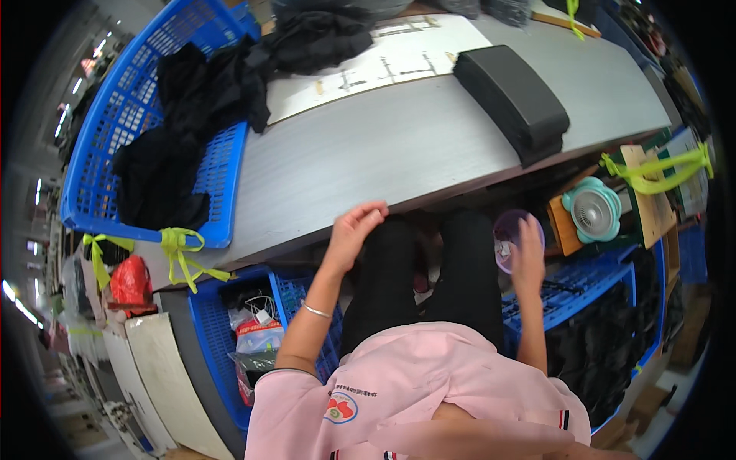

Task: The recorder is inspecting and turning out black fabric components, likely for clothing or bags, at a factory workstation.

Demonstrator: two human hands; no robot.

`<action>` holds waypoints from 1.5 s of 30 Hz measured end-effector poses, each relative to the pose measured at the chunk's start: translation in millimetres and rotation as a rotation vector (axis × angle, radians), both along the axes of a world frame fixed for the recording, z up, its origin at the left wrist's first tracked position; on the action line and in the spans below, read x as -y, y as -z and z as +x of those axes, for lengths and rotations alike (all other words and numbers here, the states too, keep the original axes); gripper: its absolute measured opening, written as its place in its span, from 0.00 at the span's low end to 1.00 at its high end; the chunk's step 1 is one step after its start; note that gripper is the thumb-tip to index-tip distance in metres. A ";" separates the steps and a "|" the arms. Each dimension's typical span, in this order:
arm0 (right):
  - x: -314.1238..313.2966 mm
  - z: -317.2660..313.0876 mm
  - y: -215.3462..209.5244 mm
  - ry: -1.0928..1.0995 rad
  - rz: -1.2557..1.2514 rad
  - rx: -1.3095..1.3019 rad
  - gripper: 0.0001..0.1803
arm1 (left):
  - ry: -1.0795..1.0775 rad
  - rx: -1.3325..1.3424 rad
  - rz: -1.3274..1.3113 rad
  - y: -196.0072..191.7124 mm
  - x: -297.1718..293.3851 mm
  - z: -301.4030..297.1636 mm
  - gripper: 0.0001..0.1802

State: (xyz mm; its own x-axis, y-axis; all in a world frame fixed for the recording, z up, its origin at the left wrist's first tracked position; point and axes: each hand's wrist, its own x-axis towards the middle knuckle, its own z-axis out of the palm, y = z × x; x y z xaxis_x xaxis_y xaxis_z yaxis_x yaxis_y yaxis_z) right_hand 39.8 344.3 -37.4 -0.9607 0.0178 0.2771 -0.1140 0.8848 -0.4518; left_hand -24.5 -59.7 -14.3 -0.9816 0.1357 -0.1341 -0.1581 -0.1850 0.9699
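Note:
My left hand hovers over my left thigh, just off the near edge of the grey table. Its fingers are loosely bent and open, with nothing visible in them. A silver bangle circles that wrist. Over on the right, my right hand is raised beside my right leg, open with its fingers stretched out. It partly covers a purple bin that has small scraps inside. Neither hand touches the tabletop.
Black fabric spills from a blue basket onto a white marked board. A dark curved box lies at the table's right. Below are a turquoise fan and another blue basket holding bags.

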 end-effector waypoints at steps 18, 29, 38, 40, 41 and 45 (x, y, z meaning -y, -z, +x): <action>162.4 -103.8 5.9 -0.258 0.188 -0.109 0.41 | -0.595 -0.355 -0.557 -26.9 146.3 -158.5 0.29; 154.3 -96.7 -2.0 -0.314 0.243 -0.101 0.43 | -0.608 0.054 0.077 -15.5 18.0 31.9 0.40; 167.6 -40.1 -28.3 -0.466 0.007 0.027 0.32 | -0.771 -0.668 -1.211 -50.0 30.5 -0.3 0.27; 180.2 -31.8 -42.1 -0.566 -0.124 -0.095 0.27 | -0.628 -0.664 -1.144 -54.3 28.9 -16.3 0.17; 186.9 -29.4 -48.6 -0.621 -0.156 -0.127 0.25 | -0.567 -0.602 -1.087 -56.2 25.0 -20.9 0.14; 203.7 -32.4 -55.6 -0.702 -0.223 -0.268 0.18 | -0.421 -0.692 -0.874 -63.9 -19.1 -0.8 0.08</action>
State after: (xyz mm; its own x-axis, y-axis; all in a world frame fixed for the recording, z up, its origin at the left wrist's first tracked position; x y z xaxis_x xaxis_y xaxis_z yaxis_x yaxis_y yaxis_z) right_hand 7.4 140.6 18.2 -0.6686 -0.4865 0.5625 -0.7434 0.4567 -0.4886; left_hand -25.3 -40.6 49.6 -0.8272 -0.0886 0.5549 0.3634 0.6688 0.6486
